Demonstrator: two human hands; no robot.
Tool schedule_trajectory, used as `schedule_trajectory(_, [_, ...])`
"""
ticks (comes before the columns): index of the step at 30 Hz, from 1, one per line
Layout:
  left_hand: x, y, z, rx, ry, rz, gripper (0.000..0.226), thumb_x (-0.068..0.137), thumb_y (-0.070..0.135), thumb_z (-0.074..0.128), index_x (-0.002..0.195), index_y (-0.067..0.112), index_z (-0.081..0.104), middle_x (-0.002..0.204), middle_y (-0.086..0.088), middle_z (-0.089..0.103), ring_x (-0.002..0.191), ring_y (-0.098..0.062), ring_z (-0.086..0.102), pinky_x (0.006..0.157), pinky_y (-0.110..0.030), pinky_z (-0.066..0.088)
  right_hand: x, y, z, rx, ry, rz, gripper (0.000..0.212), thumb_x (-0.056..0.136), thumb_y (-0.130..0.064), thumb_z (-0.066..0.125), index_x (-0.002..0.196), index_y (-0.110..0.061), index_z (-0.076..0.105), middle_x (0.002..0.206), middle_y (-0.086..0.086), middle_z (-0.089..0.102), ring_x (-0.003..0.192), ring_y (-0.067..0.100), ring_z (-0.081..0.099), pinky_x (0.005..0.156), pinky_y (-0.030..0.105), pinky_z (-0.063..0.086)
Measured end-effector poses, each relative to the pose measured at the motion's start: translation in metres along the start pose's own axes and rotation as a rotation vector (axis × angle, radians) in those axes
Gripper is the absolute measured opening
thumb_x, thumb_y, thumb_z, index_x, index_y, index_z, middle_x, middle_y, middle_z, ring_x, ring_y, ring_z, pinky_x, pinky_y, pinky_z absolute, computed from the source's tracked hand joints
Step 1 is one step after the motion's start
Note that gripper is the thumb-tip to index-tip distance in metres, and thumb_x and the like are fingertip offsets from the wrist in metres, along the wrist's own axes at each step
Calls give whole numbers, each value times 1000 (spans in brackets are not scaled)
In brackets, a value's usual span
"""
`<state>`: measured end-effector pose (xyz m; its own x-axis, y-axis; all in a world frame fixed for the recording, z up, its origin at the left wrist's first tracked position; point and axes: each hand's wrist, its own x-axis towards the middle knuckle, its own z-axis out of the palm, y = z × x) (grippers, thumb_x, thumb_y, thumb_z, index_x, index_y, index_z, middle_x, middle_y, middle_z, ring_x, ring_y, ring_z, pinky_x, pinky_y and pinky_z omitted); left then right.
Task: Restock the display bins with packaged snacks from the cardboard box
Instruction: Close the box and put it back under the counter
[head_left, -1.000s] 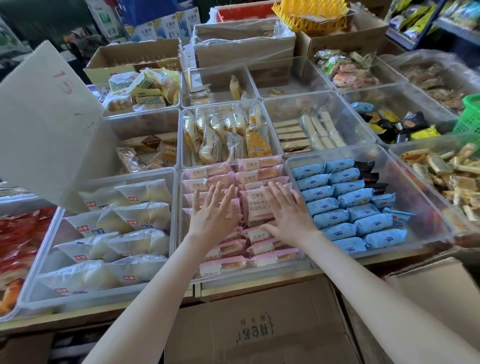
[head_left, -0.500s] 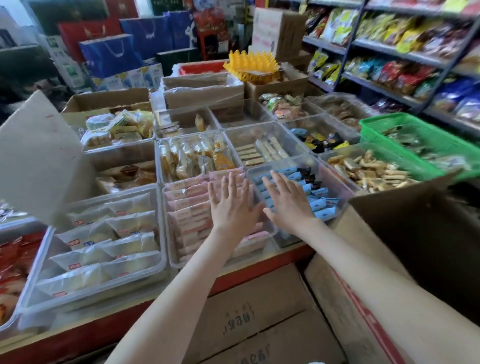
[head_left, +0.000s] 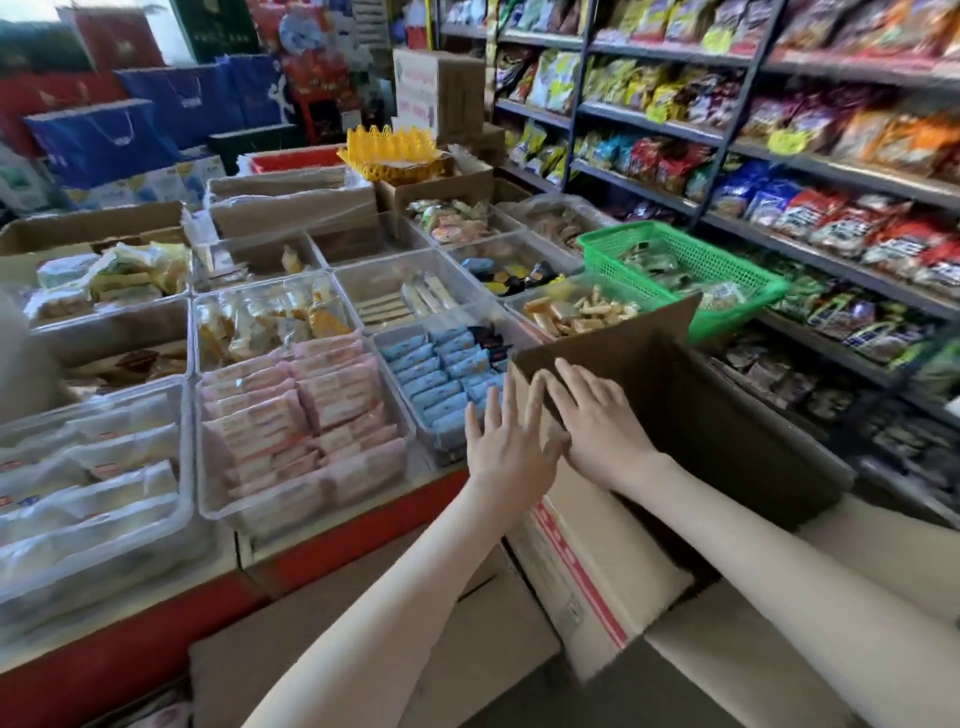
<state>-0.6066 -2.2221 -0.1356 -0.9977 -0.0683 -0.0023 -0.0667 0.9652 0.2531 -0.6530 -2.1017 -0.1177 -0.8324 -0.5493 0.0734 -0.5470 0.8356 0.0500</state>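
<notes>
Cardboard box (head_left: 584, 569) is placed below-right of the hands; right hand (head_left: 597, 423) is nearer, at its raised flap (head_left: 675, 395), left hand (head_left: 511, 449) alongside. Both flat, nothing held.

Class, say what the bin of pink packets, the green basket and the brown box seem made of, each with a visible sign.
Bin: clear glossy plastic, probably; packets show through.
Green basket: moulded plastic, by its open mesh.
Brown box: matt cardboard; plain folded flap.

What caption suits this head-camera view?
Left hand and right hand, open and empty, at the cardboard box beside the display bins.
</notes>
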Motion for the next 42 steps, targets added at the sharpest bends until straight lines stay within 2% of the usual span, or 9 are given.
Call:
schedule_trajectory(8, [-10,83,60,-81,-86,-152,72,95,61,21,148,31,-18,157,-7,-19,146,-24,-13,117,-45,-2,-31,101,38,35,-93,20,61,99,-34,35,151,-15,6,157,10,7,144,28,9,115,44,12])
schedule_trajectory(15, [-17,135,94,-54,-269,-83,75,98,48,35,148,33,-19,157,-8,-19,146,-27,-12,117,-49,2,-68,185,59,-52,-147,207,101,82,-64,50,149,-21,-13,155,15,-21,144,34,-14,113,54,-4])
schedule_trajectory(19, [-20,149,113,-46,-320,-34,73,100,38,37,147,33,-20,157,-7,-20,145,-27,-14,117,-50,0,-93,222,54,89,-299,282,97,89,-58,47,147,-20,-20,158,14,0,141,36,20,109,50,27])
schedule_trajectory(22, [-23,153,119,-26,-333,-26,72,100,37,37,148,33,-18,157,-8,-19,146,-28,-12,117,-49,1,-109,236,59,301,-595,204,85,95,-46,44,148,-24,-20,139,16,46,101,30,59,77,37,48])
schedule_trajectory(24, [-25,154,119,27,-366,14,67,102,32,36,150,30,-11,157,-8,-17,146,-30,-11,118,-50,3,-116,247,68,240,-734,165,73,97,-46,38,151,-24,-6,148,10,38,120,28,50,93,38,45])
schedule_trajectory(28, [-24,189,101,-187,-426,26,59,102,34,31,153,20,3,158,-12,-5,145,-35,3,116,-50,15,-115,272,75,-39,-672,162,57,99,-42,28,151,-29,6,153,6,29,134,31,36,105,46,36])
schedule_trajectory(33, [-21,230,98,-31,-552,-81,84,88,72,22,151,26,-8,159,-11,-5,146,-33,5,116,-49,18,-119,293,77,171,-753,72,56,101,-36,31,151,-32,5,159,0,11,145,21,15,117,39,17])
schedule_trajectory(38, [-34,263,102,-76,-636,-218,93,82,79,22,150,27,-13,158,-10,-13,146,-34,-2,115,-49,18,-131,323,84,187,-796,-79,62,98,-47,35,150,-37,3,159,-10,2,146,15,6,119,41,10])
schedule_trajectory(42, [-40,294,110,37,-714,-265,103,70,89,29,148,38,-15,158,-12,-13,144,-40,-5,114,-52,10,-145,361,89,343,-817,-189,52,102,-23,29,148,-42,14,157,-17,6,145,9,5,119,32,4])
